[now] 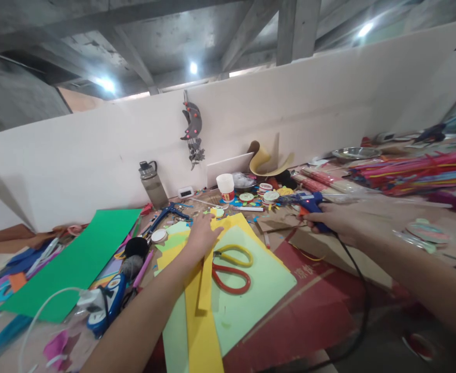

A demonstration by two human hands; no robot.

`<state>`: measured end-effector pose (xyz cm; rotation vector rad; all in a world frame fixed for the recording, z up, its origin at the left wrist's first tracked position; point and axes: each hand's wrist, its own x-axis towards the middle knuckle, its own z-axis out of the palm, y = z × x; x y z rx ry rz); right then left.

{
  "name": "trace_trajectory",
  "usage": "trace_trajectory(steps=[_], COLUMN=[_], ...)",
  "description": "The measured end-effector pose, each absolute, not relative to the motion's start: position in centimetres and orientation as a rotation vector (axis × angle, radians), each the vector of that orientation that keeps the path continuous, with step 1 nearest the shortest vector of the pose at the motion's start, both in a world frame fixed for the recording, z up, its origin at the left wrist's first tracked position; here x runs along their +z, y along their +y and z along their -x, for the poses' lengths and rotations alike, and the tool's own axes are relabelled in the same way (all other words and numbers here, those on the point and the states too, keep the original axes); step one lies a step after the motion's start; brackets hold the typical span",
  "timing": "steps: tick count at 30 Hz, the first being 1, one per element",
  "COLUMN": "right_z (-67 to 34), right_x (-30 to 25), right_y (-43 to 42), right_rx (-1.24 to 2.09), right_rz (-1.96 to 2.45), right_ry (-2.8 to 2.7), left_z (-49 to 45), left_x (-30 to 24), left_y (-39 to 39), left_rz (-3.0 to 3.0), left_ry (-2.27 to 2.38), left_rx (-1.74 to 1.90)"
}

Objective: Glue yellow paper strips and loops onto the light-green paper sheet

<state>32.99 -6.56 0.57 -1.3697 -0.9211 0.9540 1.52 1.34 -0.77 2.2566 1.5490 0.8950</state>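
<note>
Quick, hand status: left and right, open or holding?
Left hand: over the yellow sheet; can't tell whether it grips anything.
Right hand: closed around the blue glue gun.

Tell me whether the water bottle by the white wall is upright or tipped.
Upright: the water bottle has its dark lid at the top and its base down by the tabletop.

I saw smooth plastic glue gun (311, 202); matt, papery yellow sheet (202, 331); glossy scissor handles (233, 291); translucent plastic bottle (155, 187); shiny metal dish (355, 154).
</note>
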Motion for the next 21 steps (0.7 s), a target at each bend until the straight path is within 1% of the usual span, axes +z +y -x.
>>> trace_trajectory(steps=[5, 10, 14, 17, 21], right_z=[-32.0, -29.0, -25.7, -23.4, -21.2], right_x=[0.8, 1.7, 3.2, 4.0, 3.2], right_y=[-6.5, -6.3, -5.7, -4.7, -3.2], right_rx=[1.048, 1.010, 0.867, 0.679, 0.447], right_rz=[1.423, 1.379, 1.414, 1.426, 1.348], right_ry=[-0.974, -1.229, -1.346, -1.494, -1.674], left_z=[-4.4, -3.4, -1.3, -0.5, -0.3], left_x=[1.2, 1.6, -0.4, -1.8, -2.9], left_y=[-0.6, 0.8, 1.5, 1.1, 0.9], left_rz=[-2.564, -2.451, -2.497, -2.652, -2.735], left_ry=[1.200, 1.399, 1.515, 1.412, 1.324], left_rx=[0.659, 0.643, 0.503, 0.389, 0.379])
